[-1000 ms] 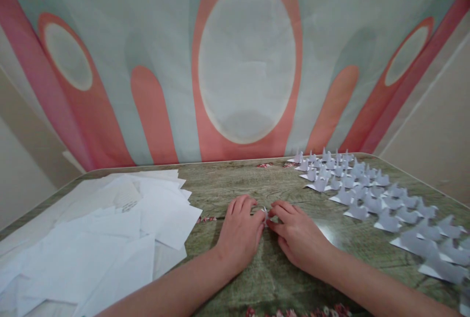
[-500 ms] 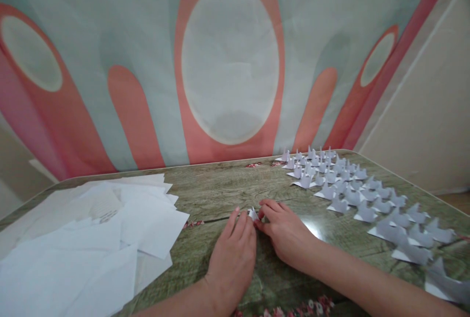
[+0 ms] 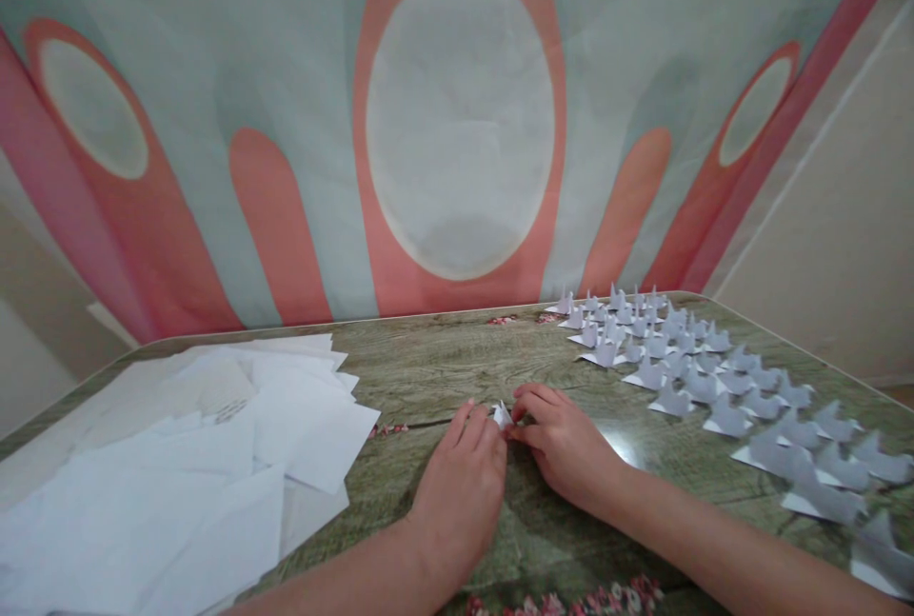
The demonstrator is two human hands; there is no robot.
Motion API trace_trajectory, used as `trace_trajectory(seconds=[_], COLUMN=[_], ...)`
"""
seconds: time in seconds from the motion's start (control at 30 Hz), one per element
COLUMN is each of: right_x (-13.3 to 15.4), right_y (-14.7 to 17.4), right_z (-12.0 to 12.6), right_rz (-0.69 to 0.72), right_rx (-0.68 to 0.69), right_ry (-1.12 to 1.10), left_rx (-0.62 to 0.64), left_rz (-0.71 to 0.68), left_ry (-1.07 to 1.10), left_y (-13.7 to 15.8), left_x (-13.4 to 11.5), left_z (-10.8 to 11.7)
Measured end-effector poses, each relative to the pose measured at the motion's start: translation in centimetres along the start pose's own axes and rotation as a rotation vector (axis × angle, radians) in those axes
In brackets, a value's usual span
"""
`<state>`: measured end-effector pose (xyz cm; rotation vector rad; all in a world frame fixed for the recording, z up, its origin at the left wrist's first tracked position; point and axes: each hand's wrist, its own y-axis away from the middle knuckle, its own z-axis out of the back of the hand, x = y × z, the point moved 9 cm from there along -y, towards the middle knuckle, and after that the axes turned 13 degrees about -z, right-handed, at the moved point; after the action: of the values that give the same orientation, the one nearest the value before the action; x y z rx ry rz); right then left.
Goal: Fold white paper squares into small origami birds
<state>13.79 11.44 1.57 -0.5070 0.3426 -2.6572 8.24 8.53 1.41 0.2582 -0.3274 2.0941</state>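
A small white folded-paper bird point(image 3: 502, 415) sits between my hands near the middle of the table, mostly covered by the fingers. On its left side, my left hand point(image 3: 463, 483) is closed against it, fingers together and thumb hidden. My right hand point(image 3: 564, 445) pinches its right side, the fingers curled and the thumb low. Only a pointed white tip shows above the fingertips.
Loose white paper sheets point(image 3: 178, 483) are heaped on the left of the wood-patterned table point(image 3: 428, 349). Several rows of finished white paper birds point(image 3: 671, 397) stand along the right side. A coral and grey-green patterned backdrop point(image 3: 457, 121) rises behind the far edge.
The whole scene has shifted slightly to the right as the camera turned a little left. Both hands stay at the paper bird, with only slight finger movement.
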Motion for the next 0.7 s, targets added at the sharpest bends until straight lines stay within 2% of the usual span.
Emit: trace_trajectory(seconds=[0.1, 0.43, 0.7], right_x=[0.3, 1.3, 1.7], right_y=[0.2, -0.2, -0.5], right_z=[0.2, -0.3, -0.8], right_rz=[0.027, -0.027, 0.016], right_rx=[-0.043, 0.041, 0.065], right_ry=[0.013, 0.297, 0.358], left_rx=[-0.010, -0.023, -0.103], left_rz=[0.010, 0.007, 0.014], left_ry=[0.042, 0.091, 0.126], left_y=[0.0, -0.4, -0.4], left_x=[0.4, 0.6, 0.6], left_z=[-0.1, -0.2, 0.0])
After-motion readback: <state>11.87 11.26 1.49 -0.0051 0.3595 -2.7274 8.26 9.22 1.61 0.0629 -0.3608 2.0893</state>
